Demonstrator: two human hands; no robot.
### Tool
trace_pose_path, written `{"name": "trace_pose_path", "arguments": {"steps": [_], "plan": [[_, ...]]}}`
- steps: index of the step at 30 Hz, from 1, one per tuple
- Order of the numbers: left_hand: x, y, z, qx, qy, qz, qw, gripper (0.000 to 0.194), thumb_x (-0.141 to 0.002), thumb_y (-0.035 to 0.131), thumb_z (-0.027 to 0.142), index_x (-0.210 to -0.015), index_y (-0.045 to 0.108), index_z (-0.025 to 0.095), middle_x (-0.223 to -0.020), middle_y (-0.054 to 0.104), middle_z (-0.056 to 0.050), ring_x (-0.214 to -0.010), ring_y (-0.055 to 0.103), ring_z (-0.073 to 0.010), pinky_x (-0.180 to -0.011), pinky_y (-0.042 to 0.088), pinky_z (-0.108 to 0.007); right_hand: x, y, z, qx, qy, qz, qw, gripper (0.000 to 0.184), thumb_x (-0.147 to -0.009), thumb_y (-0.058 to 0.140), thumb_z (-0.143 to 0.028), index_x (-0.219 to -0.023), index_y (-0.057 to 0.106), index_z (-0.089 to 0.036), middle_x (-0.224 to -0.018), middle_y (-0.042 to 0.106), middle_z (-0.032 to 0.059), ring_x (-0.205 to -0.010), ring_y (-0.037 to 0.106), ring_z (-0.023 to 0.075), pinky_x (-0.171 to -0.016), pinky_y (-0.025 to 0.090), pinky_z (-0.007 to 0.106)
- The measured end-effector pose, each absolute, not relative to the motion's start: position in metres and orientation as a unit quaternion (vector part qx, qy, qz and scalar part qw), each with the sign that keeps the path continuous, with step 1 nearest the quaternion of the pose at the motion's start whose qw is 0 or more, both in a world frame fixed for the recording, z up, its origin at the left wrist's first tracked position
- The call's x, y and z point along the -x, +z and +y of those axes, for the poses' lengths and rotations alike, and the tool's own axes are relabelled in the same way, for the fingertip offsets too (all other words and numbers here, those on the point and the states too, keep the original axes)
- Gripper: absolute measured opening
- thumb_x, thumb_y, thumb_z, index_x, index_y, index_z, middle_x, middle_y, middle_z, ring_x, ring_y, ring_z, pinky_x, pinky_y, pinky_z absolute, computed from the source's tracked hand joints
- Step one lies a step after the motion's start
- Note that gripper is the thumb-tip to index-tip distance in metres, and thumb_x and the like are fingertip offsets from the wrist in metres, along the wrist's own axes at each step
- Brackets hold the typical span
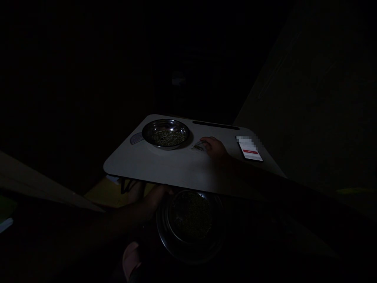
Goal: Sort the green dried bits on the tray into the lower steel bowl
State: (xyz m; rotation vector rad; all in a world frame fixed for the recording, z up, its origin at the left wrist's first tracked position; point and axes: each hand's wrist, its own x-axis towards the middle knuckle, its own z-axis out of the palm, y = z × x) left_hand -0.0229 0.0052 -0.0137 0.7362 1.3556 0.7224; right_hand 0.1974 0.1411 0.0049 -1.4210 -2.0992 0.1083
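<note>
The scene is very dark. My right hand point(214, 147) rests on a small white lap table point(165, 167), fingers curled over a little heap of greenish grains point(198, 147) just right of a steel bowl point(165, 133) that holds more of the grains. My left hand point(153, 198) reaches below the table's near edge and touches the rim of a second, larger steel bowl point(191, 225) of grains on my lap. Its fingers are hidden in the dark.
A phone point(249, 147) with a lit screen lies on the table's right side. A long slot point(216, 125) runs along the far edge. A round inset point(136, 138) sits left of the upper bowl. A yellowish floor patch point(103, 192) shows under the table.
</note>
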Motion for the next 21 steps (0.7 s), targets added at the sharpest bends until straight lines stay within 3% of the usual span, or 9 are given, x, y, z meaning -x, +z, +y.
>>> {"name": "trace_pose_path", "arguments": {"steps": [21], "plan": [[0.02,-0.006,0.005,-0.324,0.325,0.603,0.653,0.009,-0.05,0.047,0.014,-0.057,0.052,0.016,-0.042,0.051,0.001,-0.043,0.05,-0.0154,-0.043,0.036,-0.027,-0.188,0.003,0.142,0.541,0.007,-0.78,0.315,0.031,-0.072,0.037,-0.015,-0.099,0.052,-0.017,-0.089,0.053,0.0068,-0.081,0.049,0.0182,-0.072,0.038,0.03]]}}
